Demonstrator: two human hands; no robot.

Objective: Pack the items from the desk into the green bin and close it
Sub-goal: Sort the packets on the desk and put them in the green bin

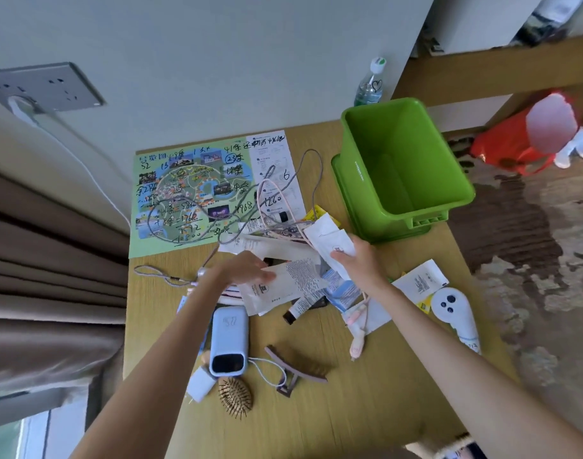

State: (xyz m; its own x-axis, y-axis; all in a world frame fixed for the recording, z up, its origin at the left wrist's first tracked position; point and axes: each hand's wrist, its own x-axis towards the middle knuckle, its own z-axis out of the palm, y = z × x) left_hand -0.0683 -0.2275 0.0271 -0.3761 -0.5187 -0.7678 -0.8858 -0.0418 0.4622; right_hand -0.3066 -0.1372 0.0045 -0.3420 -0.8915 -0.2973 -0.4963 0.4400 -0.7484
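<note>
With fingers [340, 256] of right hand [361, 264] pinching white sachet [330, 238], left hand [245, 271] slack; early packing, next drop into green bin [399, 160].

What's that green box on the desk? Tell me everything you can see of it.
The green bin is a glossy, plastic-looking rectangular tub with a thick rim and small white lettering on one side. Open-topped and seemingly empty, it stands at the far right corner of the desk on a matching green piece, perhaps its lid. A water bottle stands behind it. The right hand, holding a white sachet, is near but not touching.
</note>
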